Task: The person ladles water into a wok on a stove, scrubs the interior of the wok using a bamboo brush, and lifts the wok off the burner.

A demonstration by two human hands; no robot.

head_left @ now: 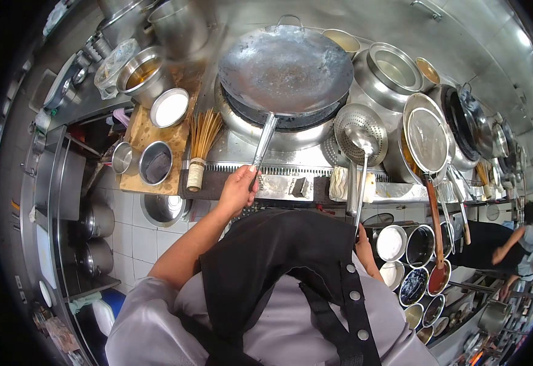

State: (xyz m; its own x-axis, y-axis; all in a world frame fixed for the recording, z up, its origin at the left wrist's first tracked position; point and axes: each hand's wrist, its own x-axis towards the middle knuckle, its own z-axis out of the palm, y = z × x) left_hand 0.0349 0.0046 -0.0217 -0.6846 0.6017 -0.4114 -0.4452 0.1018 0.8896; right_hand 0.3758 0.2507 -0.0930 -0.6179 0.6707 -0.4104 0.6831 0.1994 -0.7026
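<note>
My left hand [240, 190] is closed around the long metal handle of a large wok [288, 70]. The wok is tilted over the round stove burner [306, 137], and its pan looks bare. On the right, my right hand [366, 250] is partly hidden by the black apron. A ladle's [361, 137] thin handle runs down into that hand, whose fingers show only in part. The ladle's bowl rests over a perforated skimmer [342, 125], which lies on the stove's right side. A bamboo wok brush [204, 137] lies left of the wok handle.
Metal bowls and a pot [146, 76] stand on a wooden board [133, 131] at left. A fine-mesh strainer [426, 139] rests over a pot at right. Several seasoning containers [414, 285] sit beside my right hand. A co-worker [516, 244] stands farther right.
</note>
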